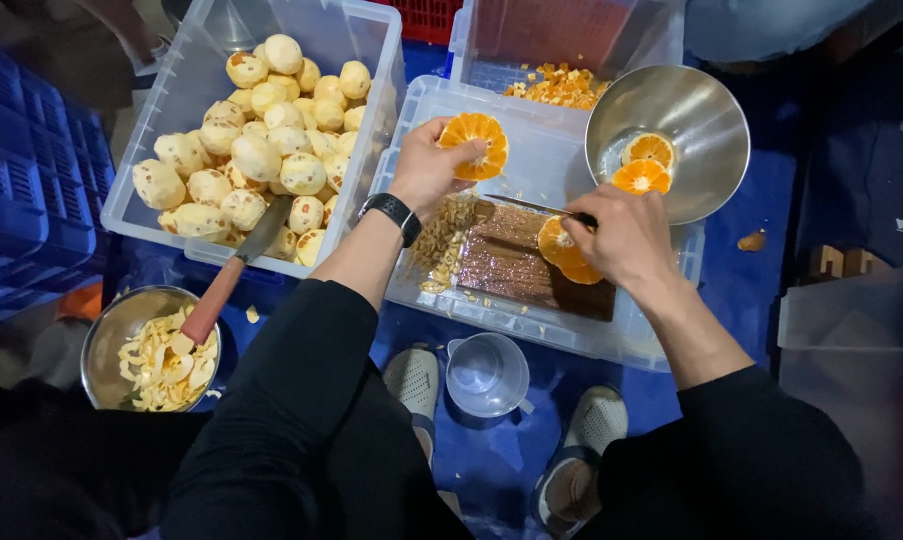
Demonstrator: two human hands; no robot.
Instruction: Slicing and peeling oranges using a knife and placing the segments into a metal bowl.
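At the bottom of the frame, between the person's two shoes, a clear plastic measuring cup (486, 374) stands on the blue floor, and to the lower left a steel bowl of pale peel scraps (137, 350) sits with the red handle of a knife (230, 274) resting over its rim, the blade reaching up onto the tub behind. Just above the cup, in the centre, a shallow clear container (632, 335) carries a dark cutting board (517, 262) with a small heap of seeds and pith at its left end. The right hand (627, 238), right of centre, is closed around the handle of a small knife (532, 207) and presses on an orange half (562, 250) lying on the board, with the blade pointing left over the board. The left hand (430, 170), with a black wristband, is raised just above the board near the upper middle and grips a cut orange half (475, 143) by its edge, the cut face turned up toward the camera. To the upper right a large steel bowl (707, 125) holds two more orange halves. At the upper left a clear tub (197, 70) is piled with peeled pale whole fruit (262, 150), and at the top centre another clear bin (572, 40) contains orange scraps (560, 87).
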